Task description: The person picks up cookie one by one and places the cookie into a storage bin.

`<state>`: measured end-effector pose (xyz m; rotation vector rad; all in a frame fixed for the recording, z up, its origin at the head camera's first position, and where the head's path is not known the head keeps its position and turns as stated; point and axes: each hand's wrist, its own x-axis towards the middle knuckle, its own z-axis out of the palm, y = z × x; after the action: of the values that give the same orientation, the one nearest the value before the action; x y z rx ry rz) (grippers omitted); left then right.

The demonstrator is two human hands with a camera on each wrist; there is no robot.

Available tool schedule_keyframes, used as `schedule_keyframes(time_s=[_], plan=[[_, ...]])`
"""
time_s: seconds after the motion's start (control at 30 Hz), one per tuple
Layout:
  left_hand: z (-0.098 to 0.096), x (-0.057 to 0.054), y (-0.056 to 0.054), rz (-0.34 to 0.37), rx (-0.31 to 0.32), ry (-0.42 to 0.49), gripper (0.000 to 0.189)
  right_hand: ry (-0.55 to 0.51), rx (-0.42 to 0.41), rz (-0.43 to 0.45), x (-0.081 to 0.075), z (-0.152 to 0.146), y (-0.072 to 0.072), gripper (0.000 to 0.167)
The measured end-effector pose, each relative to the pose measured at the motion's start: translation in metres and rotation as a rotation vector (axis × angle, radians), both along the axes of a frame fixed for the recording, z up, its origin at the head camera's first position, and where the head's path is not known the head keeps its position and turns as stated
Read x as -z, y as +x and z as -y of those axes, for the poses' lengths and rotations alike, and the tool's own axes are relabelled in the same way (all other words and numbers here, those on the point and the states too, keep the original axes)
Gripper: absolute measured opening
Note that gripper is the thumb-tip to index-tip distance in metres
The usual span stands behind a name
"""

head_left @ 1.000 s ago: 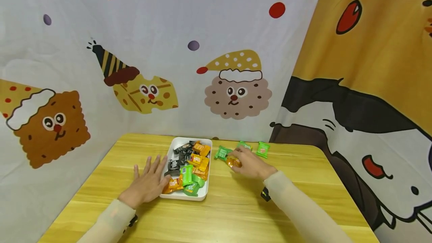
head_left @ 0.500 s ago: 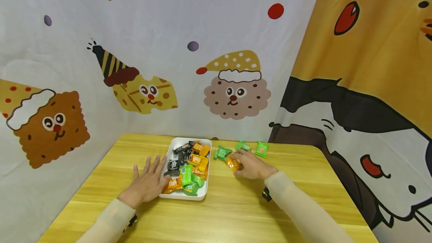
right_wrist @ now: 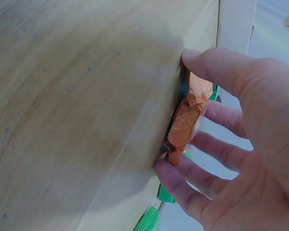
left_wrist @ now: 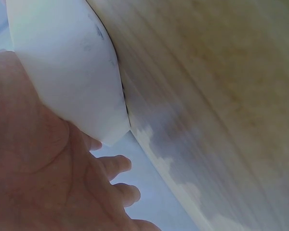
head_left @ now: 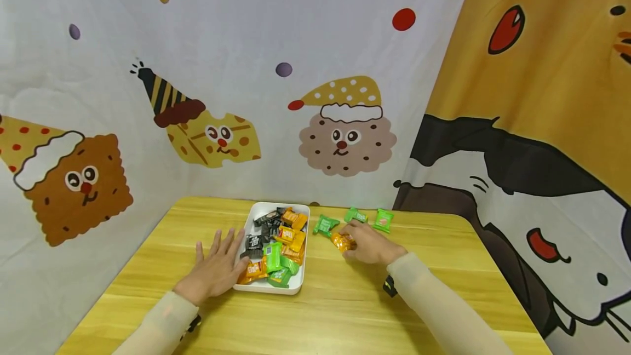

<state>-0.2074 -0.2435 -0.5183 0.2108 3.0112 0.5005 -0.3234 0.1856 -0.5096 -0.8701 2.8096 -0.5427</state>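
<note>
A white tray [head_left: 299, 285] of small wrapped candies sits left of centre on the table. Spread fingers of my left hand [head_left: 214, 266] lie along its left side, the thumb at its rim; the left wrist view shows the palm against the tray's outer wall [left_wrist: 77, 72]. To the right of the tray, my right hand [head_left: 368, 242] holds orange-wrapped candy [head_left: 342, 241] low at the table top. In the right wrist view the thumb is on one side of this crinkled orange candy [right_wrist: 187, 122] and the fingers curl round the other; its wrapper shows two lumps.
Green-wrapped candies lie beyond the right hand: one [head_left: 325, 225] near the tray, one [head_left: 355, 215] behind the fingers, one [head_left: 383, 220] farther right. Black [head_left: 253, 241], orange and green candies fill the tray. A cartoon-printed curtain [head_left: 276, 179] hangs at the table's back edge.
The right hand has shifted very slightly down and right, with the orange candy still at its fingertips. The left hand and the tray stay where they were.
</note>
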Motion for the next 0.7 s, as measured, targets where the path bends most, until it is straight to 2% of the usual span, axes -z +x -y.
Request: schedule_keyframes(time_s=[0.37, 0.7], plan=[[-0.0006, -0.0025, 0.0002, 0.004, 0.002, -0.008, 0.082, 0.009, 0.008, 0.004, -0.0007, -0.0018, 0.0033, 0.052], [-0.0017, -0.0004, 0.0002, -0.002, 0.005, -0.006, 0.081, -0.012, -0.010, -0.026, 0.0024, -0.0027, 0.0007, 0.025]])
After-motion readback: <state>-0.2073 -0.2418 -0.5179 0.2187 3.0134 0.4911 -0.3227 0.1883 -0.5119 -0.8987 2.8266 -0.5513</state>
